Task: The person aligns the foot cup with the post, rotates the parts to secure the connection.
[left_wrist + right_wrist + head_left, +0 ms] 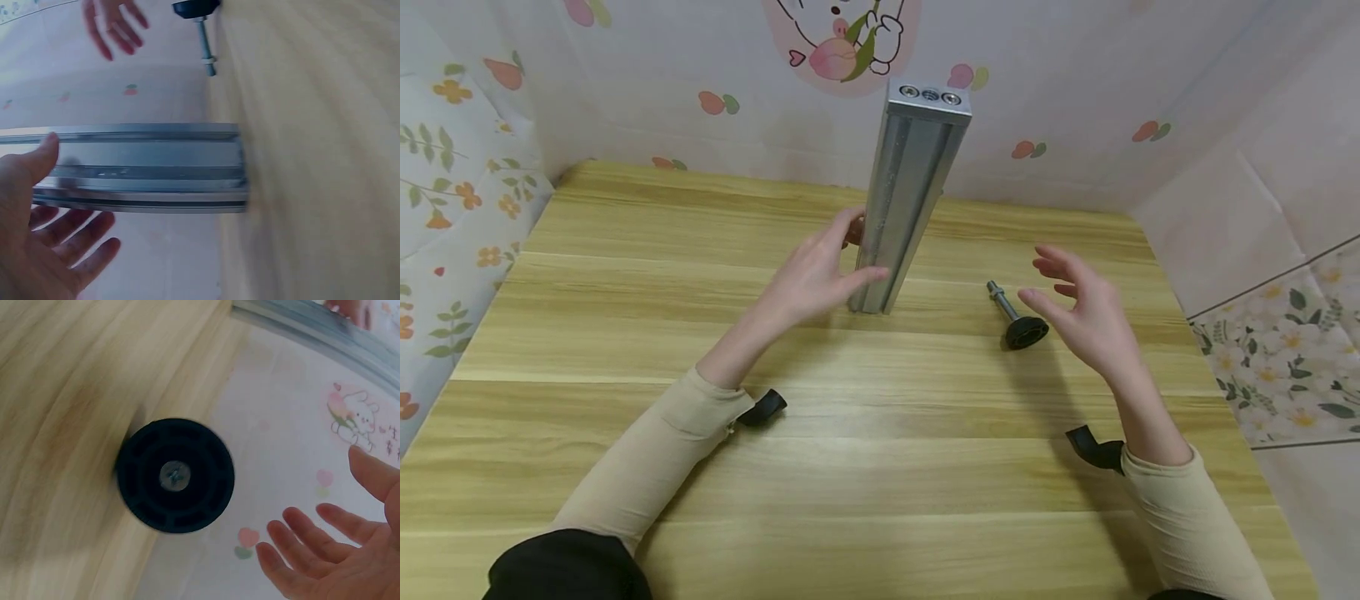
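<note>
In the head view, the left hand (811, 277) spreads its thumb and fingers loosely about the aluminium extrusion profile (904, 200), which stands upright toward the far side of the wooden table (880, 483), slightly tilted or seen in perspective. A levelling foot (1027, 332) lies on its side to the right, its threaded stud (1005, 303) pointing far-left. The right hand (1086, 312) is just right of it, apart and empty, fingers loosely bent.

In the left wrist view, the thumb lies over one face and the fingers spread past an edge; firm contact I cannot tell. To steady so tall a piece, both sides would want a firmer hold, kept square to the tabletop.

In the right wrist view, the foot's round black base, a cross-slot screw head (175, 475) at its centre, faces the open palm. Its rim probably offers the surest pinch, leaving the thread free.
</note>
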A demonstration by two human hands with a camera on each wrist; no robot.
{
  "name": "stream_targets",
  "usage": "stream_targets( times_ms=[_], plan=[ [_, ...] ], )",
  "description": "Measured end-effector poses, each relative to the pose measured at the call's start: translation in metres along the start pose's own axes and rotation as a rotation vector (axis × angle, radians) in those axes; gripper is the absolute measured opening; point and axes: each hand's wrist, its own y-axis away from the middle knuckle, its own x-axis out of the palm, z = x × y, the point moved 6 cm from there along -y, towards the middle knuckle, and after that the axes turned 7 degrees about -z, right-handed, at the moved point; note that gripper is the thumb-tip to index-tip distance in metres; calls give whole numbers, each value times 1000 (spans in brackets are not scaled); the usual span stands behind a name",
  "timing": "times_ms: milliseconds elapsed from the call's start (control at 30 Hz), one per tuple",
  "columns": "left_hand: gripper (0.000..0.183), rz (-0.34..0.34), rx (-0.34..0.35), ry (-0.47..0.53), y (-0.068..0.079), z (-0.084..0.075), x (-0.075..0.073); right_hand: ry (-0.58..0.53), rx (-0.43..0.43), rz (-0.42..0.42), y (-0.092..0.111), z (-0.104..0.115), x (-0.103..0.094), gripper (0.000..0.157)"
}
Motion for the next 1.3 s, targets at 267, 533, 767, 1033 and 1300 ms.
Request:
stream_targets(
  times_ms=[267,533,767,1033,1300],
  plan=[
    [83,-156,133,108,-14,-29,-25,44,45,99,5,-18,4,71],
    [82,-202,172,231,-24,-47,-36,93,105,259,9,-31,17,82],
    [80,-230,164,269,-30,-60,-39,152,162,346,13,-40,25,88],
    [75,-231,126,335,-34,-63,-37,192,176,397,16,-47,34,88],
    [64,-239,147,372,-36,-60,-36,244,197,428,15,-50,40,82]
  ],
)
